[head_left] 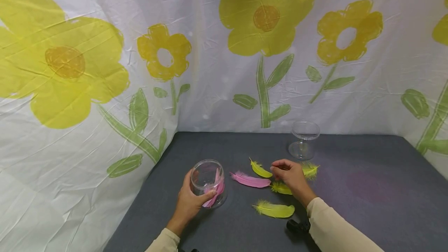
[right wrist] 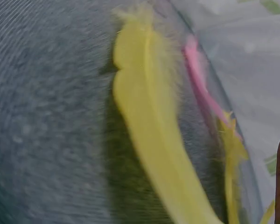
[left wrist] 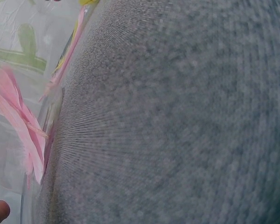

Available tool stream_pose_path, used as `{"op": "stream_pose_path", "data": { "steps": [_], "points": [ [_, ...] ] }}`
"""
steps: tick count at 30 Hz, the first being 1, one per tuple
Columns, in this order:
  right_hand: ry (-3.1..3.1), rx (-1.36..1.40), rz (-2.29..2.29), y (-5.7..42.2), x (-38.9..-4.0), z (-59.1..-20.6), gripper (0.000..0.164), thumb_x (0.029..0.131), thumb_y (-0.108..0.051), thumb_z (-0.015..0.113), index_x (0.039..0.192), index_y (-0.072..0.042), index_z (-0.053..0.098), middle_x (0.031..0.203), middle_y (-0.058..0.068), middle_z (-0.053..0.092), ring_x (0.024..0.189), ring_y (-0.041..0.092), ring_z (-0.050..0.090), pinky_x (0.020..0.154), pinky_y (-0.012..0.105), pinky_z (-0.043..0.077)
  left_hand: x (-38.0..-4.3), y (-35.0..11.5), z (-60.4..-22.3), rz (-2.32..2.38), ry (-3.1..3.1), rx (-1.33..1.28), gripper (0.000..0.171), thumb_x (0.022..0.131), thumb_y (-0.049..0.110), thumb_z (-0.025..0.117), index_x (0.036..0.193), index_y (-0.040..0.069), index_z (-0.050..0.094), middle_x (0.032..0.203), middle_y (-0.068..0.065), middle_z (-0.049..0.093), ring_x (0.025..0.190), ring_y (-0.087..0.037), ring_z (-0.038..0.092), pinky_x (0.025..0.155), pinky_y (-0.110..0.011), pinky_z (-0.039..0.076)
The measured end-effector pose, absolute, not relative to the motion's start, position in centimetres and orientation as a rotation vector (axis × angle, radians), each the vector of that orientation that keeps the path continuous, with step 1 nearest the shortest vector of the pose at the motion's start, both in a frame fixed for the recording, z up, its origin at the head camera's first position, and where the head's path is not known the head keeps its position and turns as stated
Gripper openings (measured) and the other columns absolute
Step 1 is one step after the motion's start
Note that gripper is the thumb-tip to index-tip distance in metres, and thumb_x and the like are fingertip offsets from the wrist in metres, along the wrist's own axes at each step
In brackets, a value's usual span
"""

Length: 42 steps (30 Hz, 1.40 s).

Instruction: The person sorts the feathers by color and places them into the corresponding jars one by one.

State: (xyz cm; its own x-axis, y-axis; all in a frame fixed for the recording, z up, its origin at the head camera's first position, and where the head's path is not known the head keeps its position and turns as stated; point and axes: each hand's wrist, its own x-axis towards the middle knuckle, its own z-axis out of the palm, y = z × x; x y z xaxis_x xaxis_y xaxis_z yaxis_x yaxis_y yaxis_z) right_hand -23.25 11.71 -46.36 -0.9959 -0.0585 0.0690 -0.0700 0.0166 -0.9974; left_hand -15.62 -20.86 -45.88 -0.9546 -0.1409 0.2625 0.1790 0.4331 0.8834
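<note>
My left hand (head_left: 190,201) grips a clear jar (head_left: 199,185) from its left and near side, thumb across the front. Pink feathers (head_left: 218,189) stand inside it; the left wrist view shows these pink feathers (left wrist: 21,121) through the wall, beside a fingertip. Over the feathers on the table hovers my right hand (head_left: 290,176), its fingers bent loosely, with nothing visible between them. Around it lie a pink feather (head_left: 250,180) and several yellow feathers (head_left: 274,210). One yellow feather (head_left: 281,188) is partly covered by the hand. In the right wrist view a yellow feather (right wrist: 149,116) lies close.
A second clear container (head_left: 303,139), on a stem, stands at the back right of the dark grey tabletop (head_left: 367,197). A flower-printed white curtain (head_left: 210,81) hangs behind and to the left. Near my right sleeve is a small black object (head_left: 297,226).
</note>
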Motion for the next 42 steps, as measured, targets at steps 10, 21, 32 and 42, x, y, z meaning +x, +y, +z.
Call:
{"op": "stream_pose_path", "data": {
  "steps": [10, 21, 32, 42],
  "points": [
    [-2.422, 0.099, 2.079, 11.5, -23.2, -47.5, 0.016, 0.086, -0.004, 0.071, 0.099, 0.006, 0.068, 0.081, 0.015, 0.066, 0.065, 0.026, 0.059, 0.058, 0.033, 0.052, -15.6, -20.8, -45.7, -1.544, -2.402, -0.029, 0.1, 0.068, 0.028, 0.089, 0.146, 0.005, 0.031, 0.145, -0.018, 0.042, 0.131, -0.039, 0.039, 0.104, -0.056, 0.03],
    [-2.545, 0.092, 1.971, 10.8, -22.9, -47.5, 0.012, 0.081, -0.001, 0.074, 0.091, 0.003, 0.069, 0.076, 0.01, 0.066, 0.06, 0.022, 0.058, 0.055, 0.033, 0.051, -15.6, -20.9, -45.8, -1.528, -2.406, -0.012, 0.102, 0.067, 0.029, 0.09, 0.146, 0.006, 0.031, 0.145, -0.018, 0.042, 0.131, -0.038, 0.039, 0.104, -0.056, 0.03],
    [-2.52, 0.072, 1.98, 9.9, -22.9, -47.6, 0.008, 0.081, 0.002, 0.072, 0.089, 0.003, 0.07, 0.075, 0.01, 0.066, 0.06, 0.022, 0.06, 0.055, 0.033, 0.052, -15.6, -20.8, -45.9, -1.535, -2.399, -0.032, 0.1, 0.068, 0.028, 0.089, 0.146, 0.004, 0.031, 0.144, -0.02, 0.043, 0.131, -0.039, 0.04, 0.104, -0.056, 0.03],
    [-2.381, 0.162, 2.069, 9.8, -23.2, -45.7, 0.014, 0.086, -0.002, 0.07, 0.097, 0.006, 0.068, 0.084, 0.015, 0.068, 0.069, 0.029, 0.064, 0.06, 0.035, 0.055, -15.6, -21.0, -45.9, -1.524, -2.401, -0.019, 0.1, 0.067, 0.029, 0.09, 0.145, 0.007, 0.032, 0.144, -0.018, 0.043, 0.131, -0.039, 0.039, 0.104, -0.057, 0.03]
  ]
}}
